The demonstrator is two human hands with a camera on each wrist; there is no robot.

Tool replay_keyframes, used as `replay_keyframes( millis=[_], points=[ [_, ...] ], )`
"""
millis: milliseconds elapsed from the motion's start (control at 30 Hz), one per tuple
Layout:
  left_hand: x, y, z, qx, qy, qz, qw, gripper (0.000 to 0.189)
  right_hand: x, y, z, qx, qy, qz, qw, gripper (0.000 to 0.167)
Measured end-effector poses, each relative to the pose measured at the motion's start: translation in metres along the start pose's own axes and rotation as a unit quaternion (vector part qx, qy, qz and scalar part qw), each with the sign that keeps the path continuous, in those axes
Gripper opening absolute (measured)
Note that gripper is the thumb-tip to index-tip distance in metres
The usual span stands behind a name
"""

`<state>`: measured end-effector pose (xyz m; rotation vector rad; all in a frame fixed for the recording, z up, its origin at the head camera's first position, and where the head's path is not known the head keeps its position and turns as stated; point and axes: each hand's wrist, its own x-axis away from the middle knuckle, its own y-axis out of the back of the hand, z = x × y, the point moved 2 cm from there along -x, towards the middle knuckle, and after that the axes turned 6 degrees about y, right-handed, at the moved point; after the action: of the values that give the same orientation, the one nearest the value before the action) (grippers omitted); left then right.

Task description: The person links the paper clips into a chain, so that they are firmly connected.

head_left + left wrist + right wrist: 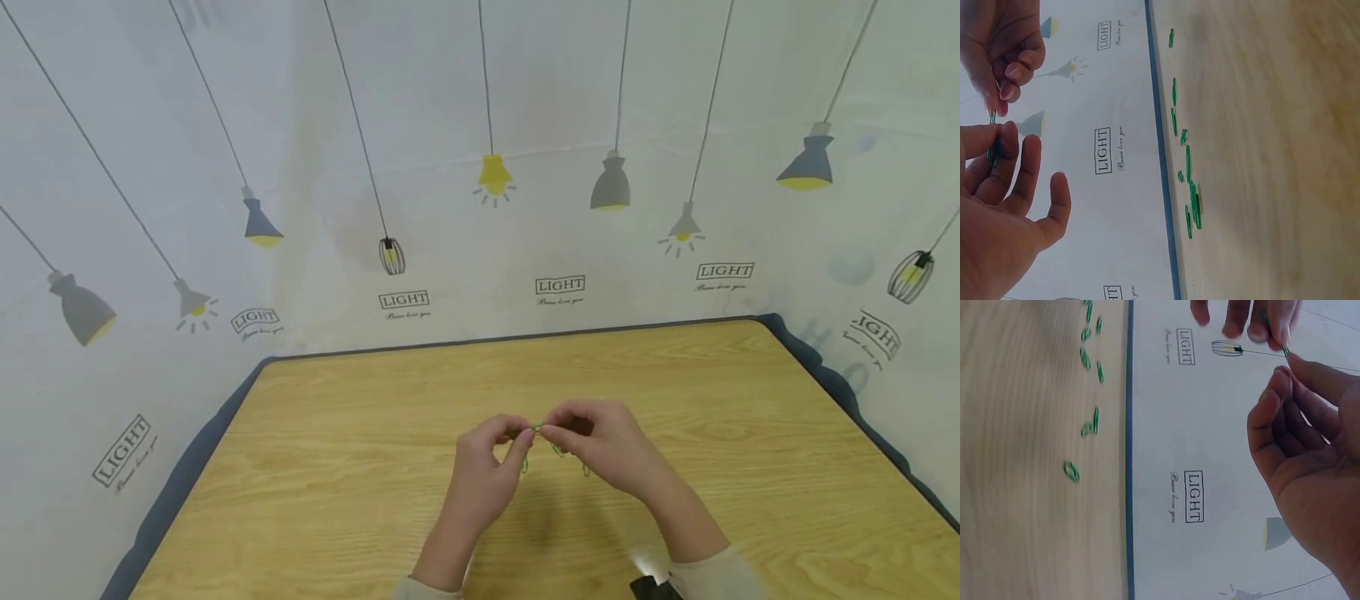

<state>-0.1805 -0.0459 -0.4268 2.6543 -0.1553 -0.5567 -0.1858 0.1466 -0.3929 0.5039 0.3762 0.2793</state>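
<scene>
Above the table, my left hand [486, 467] and right hand [611, 442] meet fingertip to fingertip. Thumb and index finger of the left hand pinch a thin green wire paper clip [994, 153]. The right fingertips grip the green wire at its other end, seen as a short green piece [1285, 352] in the right wrist view. Whether this is one clip or two linked ones, I cannot tell. The left hand's other fingers spread loosely, while the right hand's are curled in. Beneath the hands, several loose green paper clips [557, 450] lie on the wooden table, partly hidden by the hands.
The light wood table [337, 467] has a dark blue edge. Around it hangs a white curtain [450, 83] printed with lamps and the word LIGHT. A small black object [652, 588] shows at the right sleeve [716, 577], near the bottom.
</scene>
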Motion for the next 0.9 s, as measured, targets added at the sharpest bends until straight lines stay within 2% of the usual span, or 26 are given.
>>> replay_keyframes(
  millis=[200, 367, 433, 533, 667, 767, 900],
  points=[
    [0.003, 0.001, 0.006, -0.025, 0.024, -0.011, 0.9993, 0.013, -0.016, 0.011, -0.020, 0.044, 0.004, 0.057, 0.9974, 0.019],
    [0.002, 0.003, 0.007, -0.029, 0.031, -0.019, 0.9989, 0.013, -0.026, 0.022, -0.050, 0.068, -0.002, 0.096, 0.9931, 0.031],
    [0.002, 0.003, 0.007, -0.026, 0.033, -0.021, 0.9989, 0.013, -0.026, 0.025, -0.064, 0.081, -0.018, 0.124, 0.9887, 0.034],
    [0.002, 0.003, 0.008, -0.021, 0.038, -0.021, 0.9988, 0.012, -0.023, 0.029, -0.084, 0.106, -0.051, 0.178, 0.9770, 0.036],
    [0.001, 0.002, 0.009, -0.016, 0.043, -0.017, 0.9988, 0.013, -0.018, 0.030, -0.101, 0.114, -0.074, 0.234, 0.9628, 0.030],
    [-0.001, 0.001, 0.010, -0.020, 0.043, -0.011, 0.9988, 0.013, -0.016, 0.030, -0.108, 0.094, -0.071, 0.250, 0.9610, 0.022],
    [-0.006, 0.003, 0.009, -0.030, 0.037, -0.003, 0.9989, 0.011, -0.018, 0.029, -0.114, 0.085, -0.059, 0.253, 0.9619, 0.013]
  ],
)
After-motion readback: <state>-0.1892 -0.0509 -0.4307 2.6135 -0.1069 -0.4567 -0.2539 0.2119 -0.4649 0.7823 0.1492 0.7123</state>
